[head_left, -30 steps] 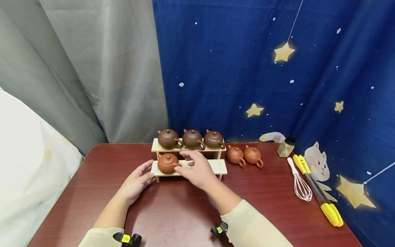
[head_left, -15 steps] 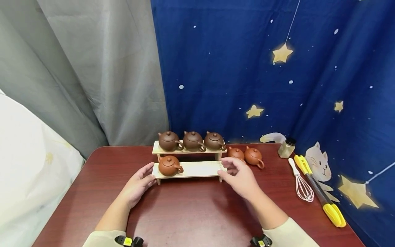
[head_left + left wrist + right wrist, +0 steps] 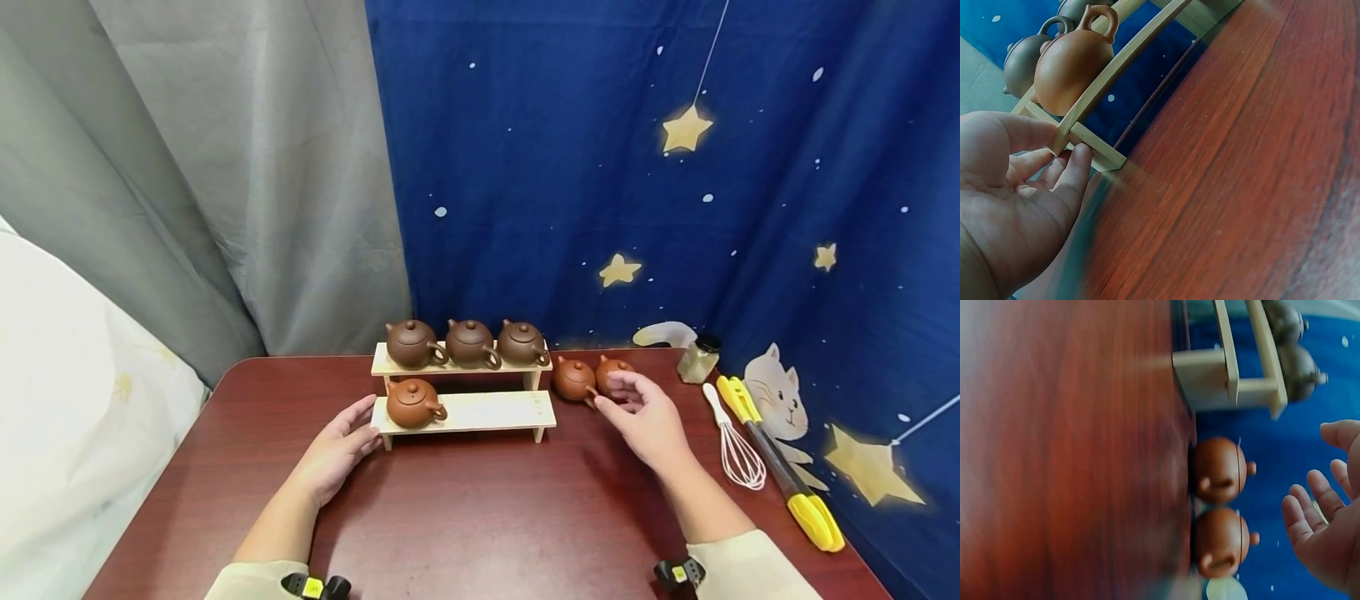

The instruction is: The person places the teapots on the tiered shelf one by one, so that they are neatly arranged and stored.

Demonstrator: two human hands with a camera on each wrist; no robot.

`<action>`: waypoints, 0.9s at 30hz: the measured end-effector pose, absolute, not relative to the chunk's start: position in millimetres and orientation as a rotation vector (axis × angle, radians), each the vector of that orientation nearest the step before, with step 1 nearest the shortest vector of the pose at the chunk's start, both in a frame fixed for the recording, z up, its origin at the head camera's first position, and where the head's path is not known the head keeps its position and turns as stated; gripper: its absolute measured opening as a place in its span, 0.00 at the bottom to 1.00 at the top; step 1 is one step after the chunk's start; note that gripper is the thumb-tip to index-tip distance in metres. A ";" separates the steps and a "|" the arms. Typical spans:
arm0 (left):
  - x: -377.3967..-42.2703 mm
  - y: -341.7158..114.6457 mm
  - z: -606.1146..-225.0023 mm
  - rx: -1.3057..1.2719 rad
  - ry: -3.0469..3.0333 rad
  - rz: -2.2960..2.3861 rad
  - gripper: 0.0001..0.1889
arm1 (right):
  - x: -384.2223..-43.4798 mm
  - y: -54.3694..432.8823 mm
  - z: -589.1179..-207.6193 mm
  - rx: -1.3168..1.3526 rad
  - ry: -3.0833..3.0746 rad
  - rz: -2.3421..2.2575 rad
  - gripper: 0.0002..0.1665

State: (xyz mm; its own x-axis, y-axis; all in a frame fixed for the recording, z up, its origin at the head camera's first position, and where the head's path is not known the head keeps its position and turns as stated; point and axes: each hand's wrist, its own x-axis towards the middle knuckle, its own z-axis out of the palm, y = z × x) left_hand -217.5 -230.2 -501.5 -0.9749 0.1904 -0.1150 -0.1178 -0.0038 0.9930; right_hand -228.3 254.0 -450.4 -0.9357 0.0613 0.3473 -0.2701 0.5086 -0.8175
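A two-step wooden rack (image 3: 491, 410) stands mid-table, with a reddish-brown teapot (image 3: 410, 404) at the left of its lower step. My left hand (image 3: 337, 450) holds that step's left end, the thumb along the edge and the fingertips by the leg (image 3: 1099, 149). To the rack's right, two more reddish-brown teapots sit side by side: the nearer to it (image 3: 574, 381) shows whole, while the outer teapot (image 3: 612, 365) is partly covered by my right hand (image 3: 647, 421). That hand holds nothing; its fingers are spread and loosely bent, and in the right wrist view they are apart from both teapots (image 3: 1217, 470).
Three dark brown teapots (image 3: 470, 344) line the upper step. At the right lie a white whisk (image 3: 737, 450) and yellow-ended tongs (image 3: 776, 462), with a black-lidded jar (image 3: 698, 360) behind them. A blue star-patterned curtain (image 3: 525, 167) hangs at the table's back edge.
My right hand has left the reddish-brown teapot on the lower step and moved right, past the rack's end, to the two teapots there. The left hand stays at the rack's left end.
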 end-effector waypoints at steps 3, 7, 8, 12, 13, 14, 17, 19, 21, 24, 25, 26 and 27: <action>-217.3 -230.3 -501.1 0.082 2.056 2.080 0.37 | -239.0 268.6 -450.1 0.145 -2.448 1.319 0.28; -217.4 -230.1 -500.7 0.091 2.055 2.082 0.37 | -252.5 283.7 -451.4 0.103 -2.461 1.291 0.29; -217.6 -230.0 -500.6 0.090 2.054 2.083 0.37 | -255.9 287.0 -452.0 0.094 -2.461 1.306 0.30; -217.6 -229.3 -499.9 0.086 2.055 2.084 0.37 | -268.5 298.5 -454.1 0.017 -2.488 1.383 0.33; -217.5 -229.1 -499.7 0.085 2.055 2.085 0.37 | -271.7 301.2 -454.8 -0.003 -2.503 1.384 0.34; -217.5 -229.1 -499.7 0.083 2.055 2.085 0.37 | -275.0 303.7 -455.8 -0.023 -2.522 1.377 0.35; -217.7 -229.3 -500.0 0.078 2.051 2.087 0.38 | -283.4 309.2 -458.7 -0.061 -2.572 1.336 0.38; -217.8 -229.5 -500.3 0.075 2.050 2.087 0.37 | -288.8 311.3 -461.3 -0.086 -2.605 1.315 0.41; -217.7 -229.5 -500.6 0.071 2.050 2.087 0.37 | -293.8 311.9 -464.9 -0.108 -2.622 1.365 0.43; -217.6 -229.2 -501.2 0.071 2.054 2.086 0.37 | -300.6 311.5 -471.1 -0.155 -2.637 1.454 0.46; -217.6 -229.4 -501.3 0.071 2.055 2.086 0.37 | -302.5 311.0 -473.4 -0.161 -2.634 1.490 0.48; -217.5 -229.3 -501.5 0.073 2.055 2.086 0.37 | -304.3 310.3 -475.8 -0.166 -2.632 1.517 0.49; -217.6 -229.5 -501.7 0.074 2.053 2.088 0.37 | -306.3 309.6 -478.3 -0.170 -2.632 1.540 0.50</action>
